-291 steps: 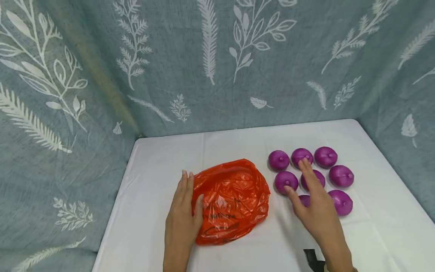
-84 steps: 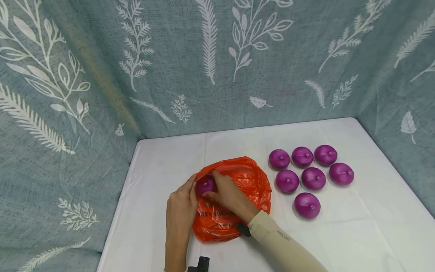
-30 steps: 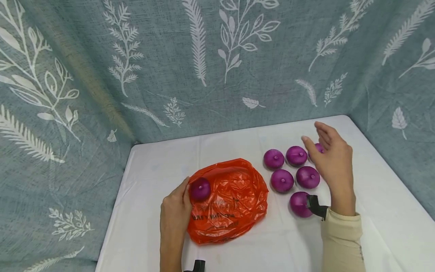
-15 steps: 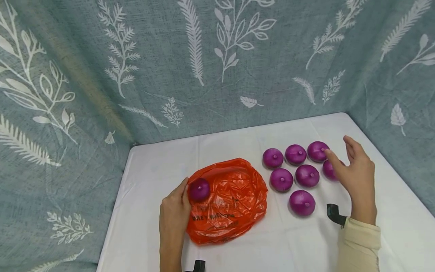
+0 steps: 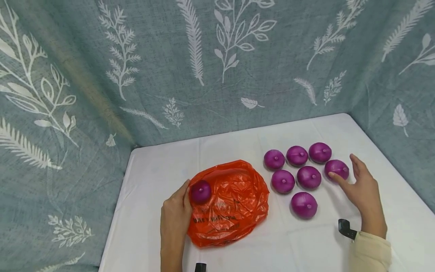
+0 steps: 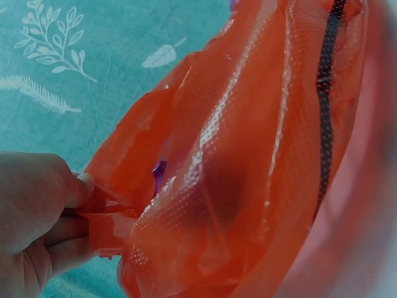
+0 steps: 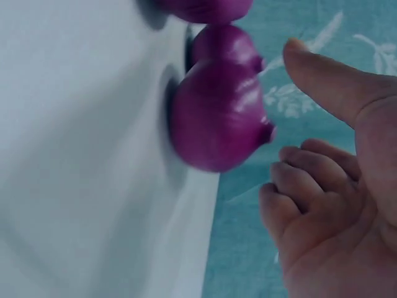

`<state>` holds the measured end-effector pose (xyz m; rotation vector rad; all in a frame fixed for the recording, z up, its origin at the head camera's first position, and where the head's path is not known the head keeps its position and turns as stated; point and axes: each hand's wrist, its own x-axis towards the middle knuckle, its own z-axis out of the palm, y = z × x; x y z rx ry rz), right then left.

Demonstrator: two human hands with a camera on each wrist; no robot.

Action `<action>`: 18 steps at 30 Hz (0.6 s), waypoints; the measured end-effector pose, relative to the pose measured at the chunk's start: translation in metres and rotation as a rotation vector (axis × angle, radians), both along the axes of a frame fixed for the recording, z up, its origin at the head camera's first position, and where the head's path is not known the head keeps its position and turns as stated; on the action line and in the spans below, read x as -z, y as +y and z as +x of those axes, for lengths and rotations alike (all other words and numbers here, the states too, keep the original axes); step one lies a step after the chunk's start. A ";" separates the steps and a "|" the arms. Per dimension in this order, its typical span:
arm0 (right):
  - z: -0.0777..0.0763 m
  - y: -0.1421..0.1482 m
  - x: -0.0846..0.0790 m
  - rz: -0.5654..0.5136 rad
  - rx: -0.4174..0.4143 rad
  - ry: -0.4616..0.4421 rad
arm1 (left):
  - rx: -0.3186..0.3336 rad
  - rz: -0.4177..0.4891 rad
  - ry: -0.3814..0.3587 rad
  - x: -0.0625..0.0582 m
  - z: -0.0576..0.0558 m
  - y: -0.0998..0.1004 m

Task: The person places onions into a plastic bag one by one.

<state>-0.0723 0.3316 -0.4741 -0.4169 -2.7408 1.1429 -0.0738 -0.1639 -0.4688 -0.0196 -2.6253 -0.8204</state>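
Observation:
An orange-red plastic bag (image 5: pixel 231 211) lies on the table, its left rim pinched between the thumb and fingers of my left hand (image 5: pixel 175 219). One purple onion (image 5: pixel 201 191) sits inside the bag's left side; through the plastic (image 6: pixel 279 205) in the left wrist view a dark round shape shows. My right hand (image 5: pixel 365 194) hovers beside the rightmost loose onion (image 5: pixel 336 170), thumb and fingers spread apart, holding nothing. In the right wrist view that hand (image 7: pixel 341 205) is separated by a gap from the nearest onion (image 7: pixel 217 118).
Several more purple onions, such as the front one (image 5: pixel 304 205) and the middle one (image 5: pixel 309 177), stand on the white-covered table (image 5: pixel 153 170) right of the bag. A green leaf-patterned cloth (image 5: pixel 217 105) hangs behind and at both sides.
An onion from the front right of the group is now in the bag. My left hand has taken the rim. My right hand left the bag and came down by the rightmost onion.

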 end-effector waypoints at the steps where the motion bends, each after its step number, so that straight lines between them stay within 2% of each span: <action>1: 0.000 0.002 0.002 0.001 -0.013 -0.014 | -0.003 0.000 -0.003 0.000 0.000 0.000; 9: -0.002 0.018 0.018 0.023 -0.081 -0.116 | -0.006 0.008 -0.009 0.001 0.000 0.000; 18: -0.006 0.023 0.027 0.010 -0.103 -0.128 | -0.007 0.006 0.004 0.000 0.001 0.000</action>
